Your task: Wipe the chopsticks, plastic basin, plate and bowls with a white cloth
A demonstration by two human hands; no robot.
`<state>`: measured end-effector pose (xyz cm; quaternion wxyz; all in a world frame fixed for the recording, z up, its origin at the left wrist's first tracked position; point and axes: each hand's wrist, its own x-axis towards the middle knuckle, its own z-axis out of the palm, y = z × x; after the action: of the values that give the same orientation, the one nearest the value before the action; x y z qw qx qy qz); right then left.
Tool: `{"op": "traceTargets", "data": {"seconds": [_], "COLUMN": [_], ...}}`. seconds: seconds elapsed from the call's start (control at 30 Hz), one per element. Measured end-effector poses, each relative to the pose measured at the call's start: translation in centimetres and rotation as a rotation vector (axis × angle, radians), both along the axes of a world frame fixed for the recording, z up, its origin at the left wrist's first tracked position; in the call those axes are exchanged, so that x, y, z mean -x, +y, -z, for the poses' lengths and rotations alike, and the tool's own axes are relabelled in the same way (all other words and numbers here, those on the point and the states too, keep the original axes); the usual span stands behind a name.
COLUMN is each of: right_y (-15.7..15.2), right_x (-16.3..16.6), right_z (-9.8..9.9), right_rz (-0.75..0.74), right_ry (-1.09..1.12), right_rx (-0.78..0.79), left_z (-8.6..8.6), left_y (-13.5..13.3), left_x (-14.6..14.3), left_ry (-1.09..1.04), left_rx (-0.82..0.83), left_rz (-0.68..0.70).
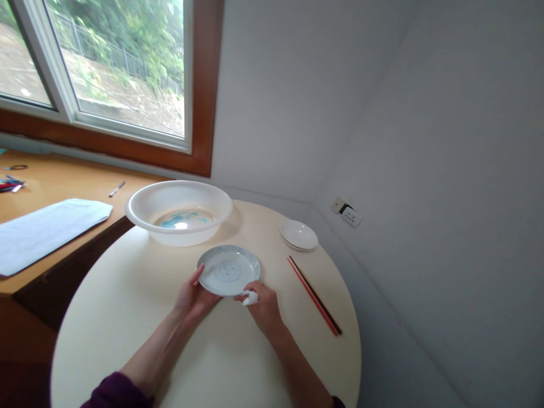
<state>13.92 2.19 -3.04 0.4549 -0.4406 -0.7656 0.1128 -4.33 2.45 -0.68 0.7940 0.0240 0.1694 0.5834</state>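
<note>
My left hand [193,297] grips a plate [229,271] by its left side, thumb on the rim and fingers underneath. The plate is white with a blue-grey pattern at its centre and rim, and is held a little above the round table [221,351]. At the plate's lower right edge, my right hand [264,309] is closed on a crumpled white tissue or cloth [250,297]. Its fingers are against the rim. Just beyond the plate stands a translucent white basin [182,235] with a blue pattern on its bottom.
Stacked white dishes [298,234] lie at the right edge of the table. Nearer are red and dark chopsticks [314,296]. A wooden desk [85,175] on the left bears a pale folded sheet [51,231] and a pen [117,188]. Walls and a window enclose the far side.
</note>
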Motion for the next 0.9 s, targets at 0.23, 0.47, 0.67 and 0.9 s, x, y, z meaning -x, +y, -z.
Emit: {"op": "traceTargets", "data": {"seconds": [0.23,0.47,0.67,0.9], "right_y": [-0.1,1.7,3.9,6.9], "right_x": [-0.3,-1.4,-2.1,-2.4], "right_z": [0.0,0.8,1.7,2.3], "right_rz": [0.105,0.195,0.251,0.305], "right_ry": [-0.010,-0.052,-0.072,-0.144], "right_rx": [-0.096,-0.210,-0.160,-0.100], "left_z": [0.6,0.4,-0.2,-0.3], "left_y": [0.1,-0.2,-0.3,-0.3], "left_x": [0.4,0.3,0.2,0.2], "left_ry": [-0.011,-0.007,0.017,0.033], "left_rx": [-0.079,-0.075,-0.023,-0.028], "left_rz": [0.130,0.148,0.140,0.152]}}
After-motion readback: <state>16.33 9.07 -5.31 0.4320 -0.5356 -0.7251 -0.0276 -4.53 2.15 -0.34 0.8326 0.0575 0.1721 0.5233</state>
